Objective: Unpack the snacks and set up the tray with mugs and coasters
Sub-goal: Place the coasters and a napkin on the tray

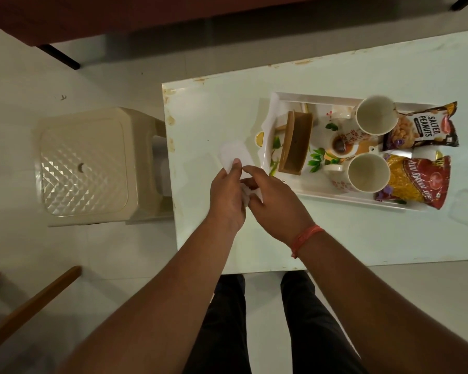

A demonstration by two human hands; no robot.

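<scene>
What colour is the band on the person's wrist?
Orange-red, on the right wrist; the head view shows it.

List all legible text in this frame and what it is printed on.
"SALTED PEANUTS": on the dark peanut packet, at the tray's far end.
Yellow lettering on the red snack packet: partly readable, roughly "...BHUJIA SEV"; first word unclear.
Small print and logos on both packets: too small to read.

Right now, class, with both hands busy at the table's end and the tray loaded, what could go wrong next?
1. The peanut packet and the red snack packet overhang the tray rim; lifting the tray may tip them off.
2. Both mugs lie on their sides and could roll.
3. The white wrapper pinched by the left hand and right hand looks thin and might tear.
</scene>
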